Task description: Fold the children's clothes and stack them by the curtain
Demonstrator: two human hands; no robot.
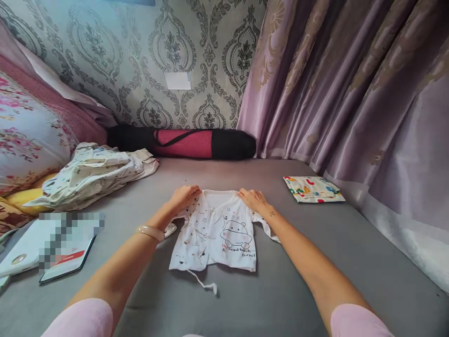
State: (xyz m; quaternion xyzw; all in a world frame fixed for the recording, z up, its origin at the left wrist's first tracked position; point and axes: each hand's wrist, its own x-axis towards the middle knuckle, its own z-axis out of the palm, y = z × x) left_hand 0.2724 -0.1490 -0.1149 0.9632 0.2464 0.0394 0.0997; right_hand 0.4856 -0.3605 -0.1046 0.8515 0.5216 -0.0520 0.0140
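A small white baby shirt (231, 234) lies spread front side up on the grey sheet. A hippo drawing and lettering mark one half of its front, small prints the other, and a white tie string (203, 282) trails from the lower hem. My left hand (185, 194) grips the shirt's left shoulder by the collar, fingers closed on the cloth. At the opposite shoulder, my right hand (255, 200) has its fingers closed on the fabric too. Both sleeves stick out partly from under my hands and forearms.
A folded cloth with colourful prints (314, 189) lies to the right, near the purple curtain (315, 93). Left are a crumpled printed cloth (94, 171), a floral pillow (31, 126), a white device (24, 250) and a flat, partly blurred item (70, 262). A black-and-red rolled bag (189, 144) lies along the wall.
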